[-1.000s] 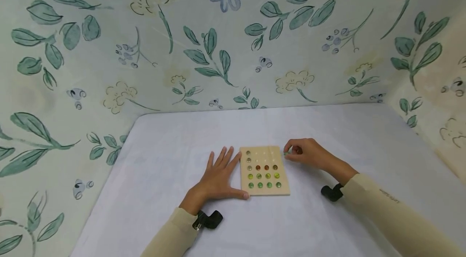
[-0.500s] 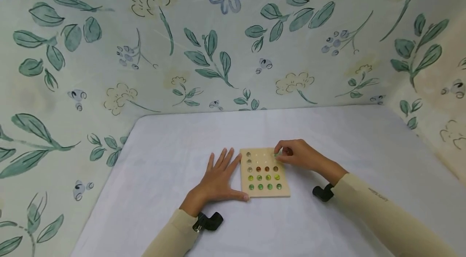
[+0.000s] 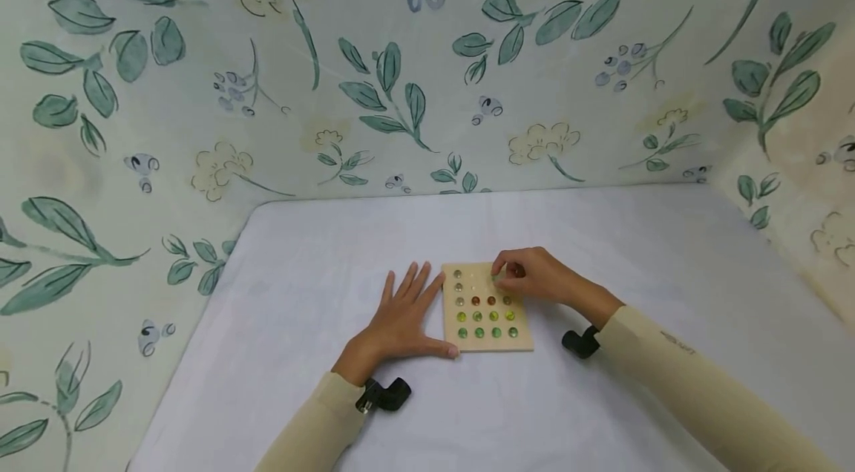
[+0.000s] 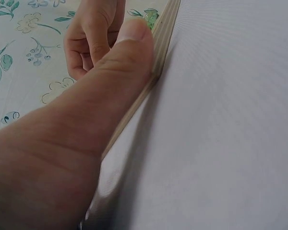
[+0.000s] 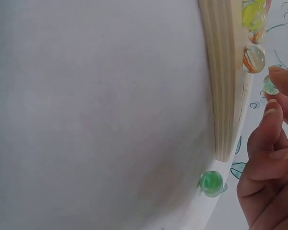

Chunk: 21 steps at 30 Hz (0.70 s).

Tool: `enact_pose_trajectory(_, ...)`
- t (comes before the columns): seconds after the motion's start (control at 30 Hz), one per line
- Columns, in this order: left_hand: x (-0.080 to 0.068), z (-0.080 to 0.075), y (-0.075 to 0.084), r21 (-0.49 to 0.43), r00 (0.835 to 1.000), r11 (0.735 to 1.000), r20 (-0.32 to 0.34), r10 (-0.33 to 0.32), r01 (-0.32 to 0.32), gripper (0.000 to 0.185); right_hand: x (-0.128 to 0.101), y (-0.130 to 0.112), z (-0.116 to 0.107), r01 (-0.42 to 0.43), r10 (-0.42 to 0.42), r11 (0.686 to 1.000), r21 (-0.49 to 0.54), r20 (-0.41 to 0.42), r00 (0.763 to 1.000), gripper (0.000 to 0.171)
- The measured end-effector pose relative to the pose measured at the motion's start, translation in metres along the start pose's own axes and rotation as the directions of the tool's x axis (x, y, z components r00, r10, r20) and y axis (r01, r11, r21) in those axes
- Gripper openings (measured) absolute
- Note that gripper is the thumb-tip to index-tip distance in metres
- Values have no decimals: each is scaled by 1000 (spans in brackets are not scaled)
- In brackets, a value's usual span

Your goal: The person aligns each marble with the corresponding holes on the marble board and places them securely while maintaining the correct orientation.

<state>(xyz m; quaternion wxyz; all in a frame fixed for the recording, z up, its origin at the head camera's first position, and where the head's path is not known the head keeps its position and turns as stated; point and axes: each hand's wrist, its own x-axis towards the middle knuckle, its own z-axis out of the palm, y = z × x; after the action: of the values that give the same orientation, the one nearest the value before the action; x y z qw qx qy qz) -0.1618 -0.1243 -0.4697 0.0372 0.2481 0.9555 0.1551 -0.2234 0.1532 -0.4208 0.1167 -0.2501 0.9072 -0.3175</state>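
Observation:
A pale wooden board with rows of marbles lies on the white-covered table. My left hand rests at its left side with fingers spread, the thumb along the near left corner. Over the board's far right part, my right hand pinches a light green marble between thumb and fingertips, above the surface. Green marbles fill the nearest row, with yellow-green marbles behind them. Orange-brown marbles sit in the third row. Greyish clear marbles stand in the left column.
In the right wrist view a loose green marble lies on the white cloth beyond the board's edge. Floral fabric hangs behind the table. Black wrist cameras are strapped to both wrists.
My right hand has moved left, from beside the board to over its far rows, carrying the green marble. The left hand stays at the board's left side.

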Motion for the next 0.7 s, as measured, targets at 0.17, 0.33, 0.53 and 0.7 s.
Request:
enact_pose_trajectory(0.17,2,-1,-1,-2,1000,1000,1,4,-4,124,5,-3,1,5,-5,1000,13,21,1000,12)
enact_pose_trajectory(0.33,1,1,-3,-5,1000,1000,4,4,-4,124,10,-4,4,62,-63,998,29,40,997,11)
enact_pose_trajectory(0.53,2,0,-4,9,1000,1000,16,0,0,124,14,-9,8,88,-90,995,39,59,994,11)
enact_pose_trajectory(0.7,4,-3,-4,4,1000,1000,21,-4,4,124,15,-14,8,48,-51,998,40,66,997,11)
